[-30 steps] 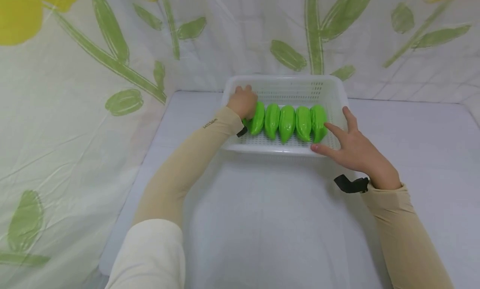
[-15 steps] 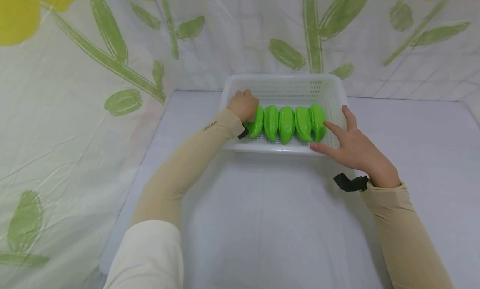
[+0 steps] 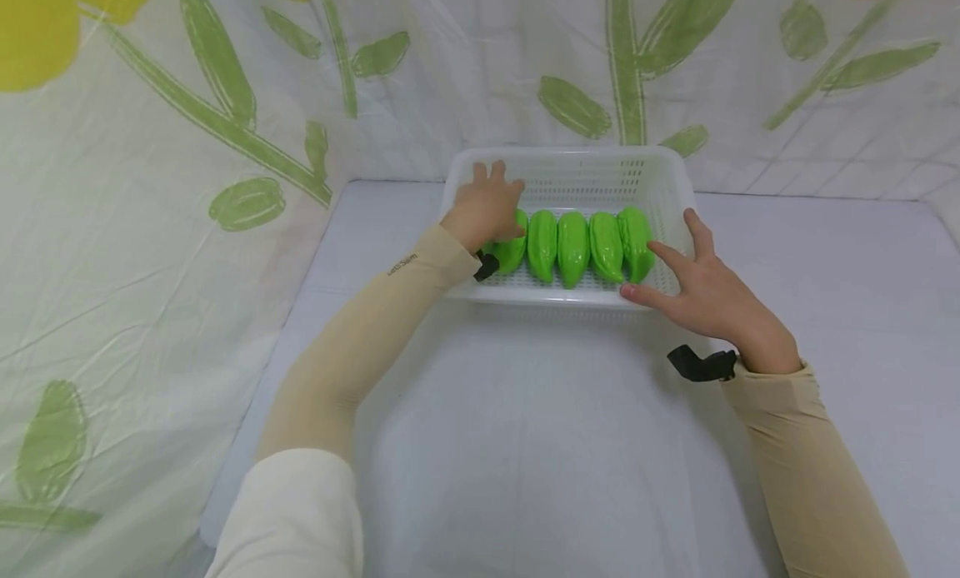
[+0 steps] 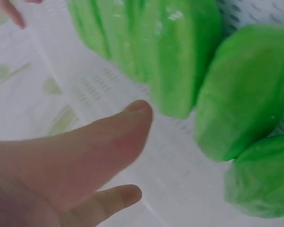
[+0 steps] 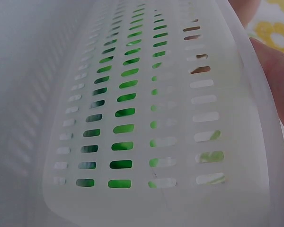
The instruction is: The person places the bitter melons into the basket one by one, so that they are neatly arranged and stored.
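Several glossy green, ridged, fruit-like pieces (image 3: 573,249) lie side by side in a white slotted plastic basket (image 3: 555,297). Above the basket's left end my left hand (image 3: 486,210) is spread, covering part of the leftmost pieces. In the left wrist view its thumb (image 4: 132,118) points toward the row, with a visible gap to the green piece at the far end (image 4: 265,177). My right hand (image 3: 716,299) has its fingers splayed at the basket's right front corner, the thumb right at the rim. The right wrist view shows the basket's slotted wall (image 5: 128,113), green showing through.
The basket stands at the back of a table with a pale cloth (image 3: 517,428). Behind it and to the left hangs a white curtain (image 3: 450,62) with green leaves and yellow flowers.
My left hand was curled over the leftmost green pieces; now its fingers have straightened and spread, and it has lifted slightly. The right hand and the row look unchanged.
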Demonstrator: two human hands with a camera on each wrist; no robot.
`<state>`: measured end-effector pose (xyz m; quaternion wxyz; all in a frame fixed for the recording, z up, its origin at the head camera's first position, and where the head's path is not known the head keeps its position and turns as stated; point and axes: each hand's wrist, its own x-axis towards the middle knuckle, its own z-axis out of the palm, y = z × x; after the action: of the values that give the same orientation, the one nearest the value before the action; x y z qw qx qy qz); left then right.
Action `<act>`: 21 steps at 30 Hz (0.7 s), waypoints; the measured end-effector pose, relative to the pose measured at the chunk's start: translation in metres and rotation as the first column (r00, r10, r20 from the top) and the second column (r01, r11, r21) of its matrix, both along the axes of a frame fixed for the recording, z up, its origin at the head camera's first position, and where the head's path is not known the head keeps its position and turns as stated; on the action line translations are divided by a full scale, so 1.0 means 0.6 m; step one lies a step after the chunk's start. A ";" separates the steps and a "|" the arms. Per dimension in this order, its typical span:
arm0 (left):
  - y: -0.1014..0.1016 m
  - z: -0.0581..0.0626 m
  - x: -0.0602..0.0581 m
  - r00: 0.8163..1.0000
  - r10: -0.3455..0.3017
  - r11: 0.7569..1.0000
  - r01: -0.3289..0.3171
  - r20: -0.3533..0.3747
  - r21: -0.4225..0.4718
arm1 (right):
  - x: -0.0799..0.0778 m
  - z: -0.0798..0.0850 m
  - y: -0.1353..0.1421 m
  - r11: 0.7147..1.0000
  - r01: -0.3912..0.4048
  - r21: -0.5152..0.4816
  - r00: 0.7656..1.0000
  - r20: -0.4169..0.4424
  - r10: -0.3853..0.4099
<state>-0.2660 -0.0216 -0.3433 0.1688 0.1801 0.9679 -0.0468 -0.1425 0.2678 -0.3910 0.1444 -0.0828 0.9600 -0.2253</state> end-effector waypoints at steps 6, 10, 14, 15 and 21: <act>-0.026 0.017 0.038 0.998 0.014 0.997 -0.009 -0.064 0.070 | -0.001 -0.002 0.000 1.000 -0.001 0.002 1.000 -0.004 0.001; -0.046 0.020 0.073 0.993 0.005 0.990 0.011 -0.122 0.138 | -0.002 -0.004 0.004 1.000 0.000 0.006 1.000 0.002 0.000; -0.060 0.013 0.108 0.988 0.014 0.988 0.010 -0.154 0.157 | -0.003 -0.005 0.006 1.000 -0.001 0.011 1.000 0.012 0.001; -0.062 0.010 0.116 0.987 0.015 0.988 0.010 -0.160 0.154 | -0.003 -0.006 0.006 1.000 -0.001 0.012 1.000 0.013 0.001; -0.072 -0.025 0.154 0.973 -0.009 0.987 0.046 -0.231 0.156 | -0.003 -0.005 0.004 1.000 -0.002 0.016 1.000 0.006 0.002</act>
<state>-0.1734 -0.0649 -0.3584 0.0404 0.2000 0.9789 0.0084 -0.1443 0.2699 -0.3940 0.1483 -0.0818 0.9612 -0.2179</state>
